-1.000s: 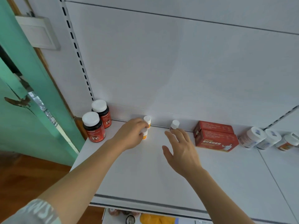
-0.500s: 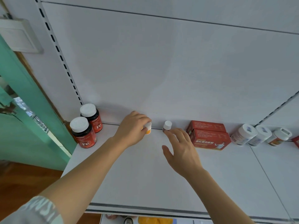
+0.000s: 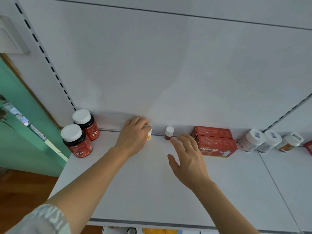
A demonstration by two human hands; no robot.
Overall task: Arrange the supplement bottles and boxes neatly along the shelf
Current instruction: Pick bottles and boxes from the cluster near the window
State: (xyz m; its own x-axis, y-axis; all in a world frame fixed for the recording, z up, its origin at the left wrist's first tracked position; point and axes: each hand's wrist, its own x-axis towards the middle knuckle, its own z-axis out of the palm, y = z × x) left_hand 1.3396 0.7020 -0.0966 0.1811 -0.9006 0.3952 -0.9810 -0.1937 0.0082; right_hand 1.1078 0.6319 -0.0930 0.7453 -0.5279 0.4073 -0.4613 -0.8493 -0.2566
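Item: small orange-labelled bottle [image 3: 149,133] with white cap, upright at the back edge of the white shelf [image 3: 152,183], centre-left of the frame. The left hand [image 3: 133,137] was curled over it, fingers wrapped round cap and upper body. Judged light, rigid plastic, smooth-sided and easily tipped because narrow; best taken low on the body or squarely over the cap. Item: small dark-red bottle [image 3: 169,133], white cap, upright just right of the first and apart from it. The right hand [image 3: 189,159] lay spread and relaxed, fingertips [image 3: 173,141] just in front of that bottle, holding nothing; contact could not be told. Adjacent stock: two large Fe bottles [image 3: 79,141], red labels and white lids, at the left end, one behind the other; two red boxes [image 3: 214,142], right of centre, near the right hand; three white-capped bottles [image 3: 270,141] tilted or lying at the far right. The boxes limited rightward sliding of the dark-red bottle.
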